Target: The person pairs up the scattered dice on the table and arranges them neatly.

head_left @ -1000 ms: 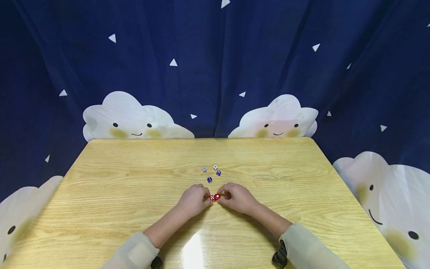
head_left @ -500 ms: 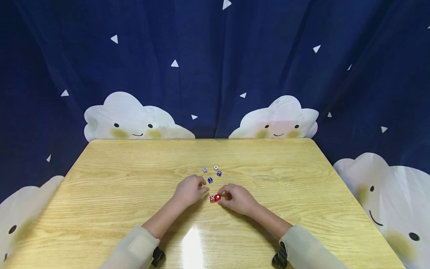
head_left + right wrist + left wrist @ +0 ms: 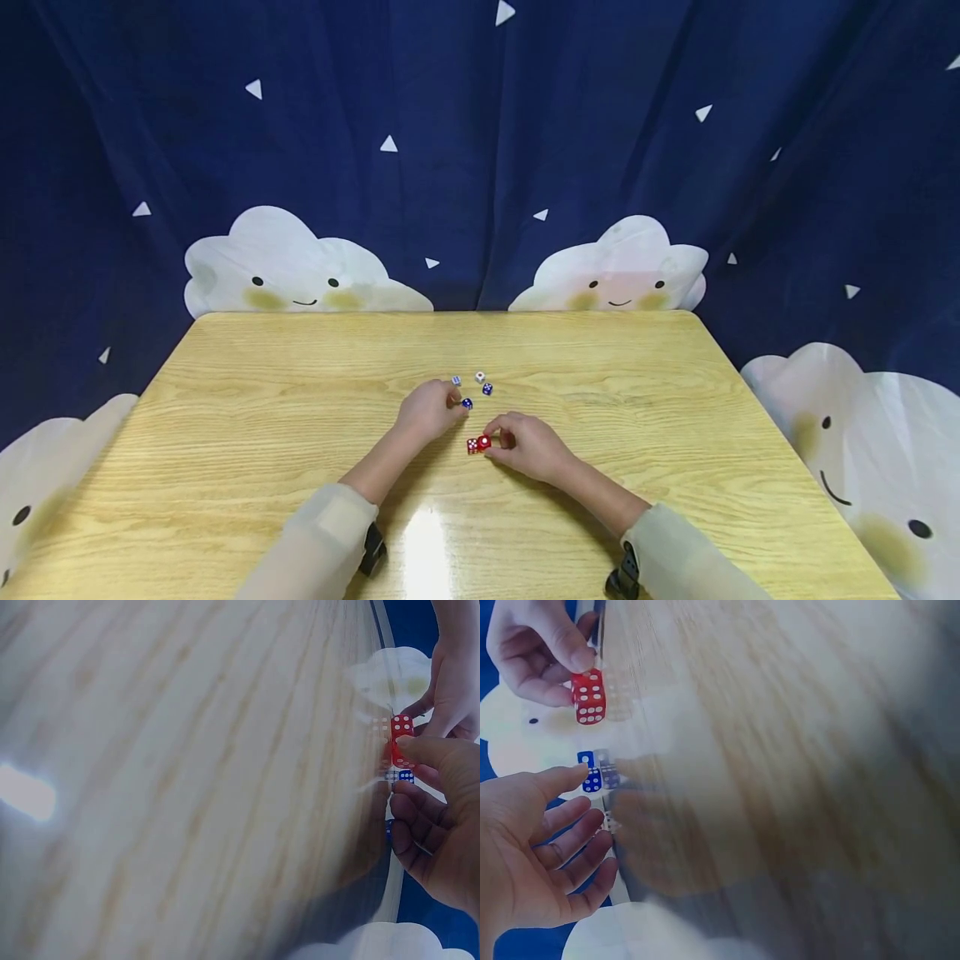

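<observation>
Two red dice sit side by side in the head view, the left red die point(image 3: 472, 447) against the right red die point(image 3: 484, 443). My right hand point(image 3: 531, 447) pinches the right one between thumb and index finger; the thumb lies on it in the right wrist view. Farther out, my left hand point(image 3: 430, 410) has thumb and index finger parted beside the near blue die point(image 3: 467, 403). Seen from the left wrist, the thumb tip overlaps a blue die point(image 3: 592, 781) while the other fingers are spread and loosely bent; contact is unclear.
Behind the near blue die lie another blue die point(image 3: 487, 389), a white die point(image 3: 480, 377) and a second white die point(image 3: 456, 381) close to the left fingers. The wooden table point(image 3: 637, 375) ends at a dark blue curtain point(image 3: 450, 167) with clouds.
My left hand has let go of the left red die and moved away from me to the near blue die. The right hand stays on the right red die.
</observation>
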`<state>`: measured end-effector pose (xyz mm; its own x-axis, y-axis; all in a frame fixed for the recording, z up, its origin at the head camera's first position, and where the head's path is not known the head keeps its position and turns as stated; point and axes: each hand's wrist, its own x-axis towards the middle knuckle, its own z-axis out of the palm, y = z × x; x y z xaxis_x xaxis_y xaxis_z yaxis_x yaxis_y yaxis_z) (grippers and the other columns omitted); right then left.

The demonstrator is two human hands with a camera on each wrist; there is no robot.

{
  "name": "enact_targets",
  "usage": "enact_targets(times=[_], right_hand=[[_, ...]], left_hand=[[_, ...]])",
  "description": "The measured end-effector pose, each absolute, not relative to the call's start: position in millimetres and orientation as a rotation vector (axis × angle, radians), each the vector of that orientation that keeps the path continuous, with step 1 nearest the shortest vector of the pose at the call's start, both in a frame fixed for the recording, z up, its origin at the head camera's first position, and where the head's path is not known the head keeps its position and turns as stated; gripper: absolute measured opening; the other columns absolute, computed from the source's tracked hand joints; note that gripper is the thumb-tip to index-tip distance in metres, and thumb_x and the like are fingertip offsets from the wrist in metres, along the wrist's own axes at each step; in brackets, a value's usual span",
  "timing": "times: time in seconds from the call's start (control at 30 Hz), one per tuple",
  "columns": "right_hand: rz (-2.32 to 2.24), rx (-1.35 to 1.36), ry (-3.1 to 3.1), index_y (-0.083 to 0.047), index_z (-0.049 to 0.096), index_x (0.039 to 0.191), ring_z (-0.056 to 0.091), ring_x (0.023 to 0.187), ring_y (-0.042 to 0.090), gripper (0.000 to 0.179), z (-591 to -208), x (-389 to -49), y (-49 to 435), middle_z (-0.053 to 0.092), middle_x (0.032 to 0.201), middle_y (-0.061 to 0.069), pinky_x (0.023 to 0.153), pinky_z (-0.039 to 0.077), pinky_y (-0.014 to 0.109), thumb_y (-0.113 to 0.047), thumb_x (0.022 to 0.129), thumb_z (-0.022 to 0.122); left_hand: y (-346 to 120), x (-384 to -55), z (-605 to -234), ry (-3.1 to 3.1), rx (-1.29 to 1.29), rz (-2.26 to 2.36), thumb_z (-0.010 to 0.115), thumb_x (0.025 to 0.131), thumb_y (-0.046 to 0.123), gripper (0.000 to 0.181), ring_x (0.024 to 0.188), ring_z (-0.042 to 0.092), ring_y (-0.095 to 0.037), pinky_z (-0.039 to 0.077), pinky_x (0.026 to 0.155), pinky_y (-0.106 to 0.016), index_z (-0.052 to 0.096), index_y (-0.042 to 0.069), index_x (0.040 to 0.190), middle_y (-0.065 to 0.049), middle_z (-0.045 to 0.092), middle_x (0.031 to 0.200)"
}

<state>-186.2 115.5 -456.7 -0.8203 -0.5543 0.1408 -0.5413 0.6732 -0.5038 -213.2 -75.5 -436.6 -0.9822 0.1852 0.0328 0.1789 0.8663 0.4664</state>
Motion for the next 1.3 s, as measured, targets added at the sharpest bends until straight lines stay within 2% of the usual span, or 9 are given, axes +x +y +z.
enact_targets(times=[0.67, 0.9, 1.3], right_hand=[[-0.833, -0.927, 2.848, -0.017, 0.061, 0.093, 0.042, 0.058, -0.001, 0.022, -457.7, -184.2, 116.6, 0.05, 0.067, -0.011, 0.052, 0.037, 0.015, -0.027, 0.076, 0.068], [-0.829, -0.92, 2.857, -0.017, 0.061, 0.094, 0.043, 0.058, 0.0, 0.022, -457.3, -182.6, 117.0, 0.053, 0.068, -0.007, 0.052, 0.037, 0.016, -0.027, 0.076, 0.068], [-0.813, -0.911, 2.864, -0.018, 0.061, 0.095, 0.042, 0.056, 0.0, 0.022, -457.6, -183.9, 116.5, 0.049, 0.066, -0.012, 0.051, 0.036, 0.016, -0.028, 0.076, 0.068]], left_hand=[[-77.9, -216.5, -444.6, 3.01, 0.285, 0.83, 0.066, 0.076, 0.03, 0.014, 0.072, 0.056, -0.013, 0.044, 0.061, -0.029, 0.065, 0.016, 0.079, 0.001, 0.063, 0.08], [-83.5, -211.0, -445.8, 2.992, 0.303, 0.856, 0.066, 0.076, 0.03, 0.015, 0.075, 0.057, -0.012, 0.045, 0.066, -0.029, 0.066, 0.016, 0.082, 0.002, 0.063, 0.081], [-84.0, -202.0, -446.5, 2.963, 0.401, 0.855, 0.067, 0.075, 0.031, 0.016, 0.07, 0.053, -0.01, 0.043, 0.06, -0.026, 0.067, 0.017, 0.082, 0.003, 0.059, 0.077]])
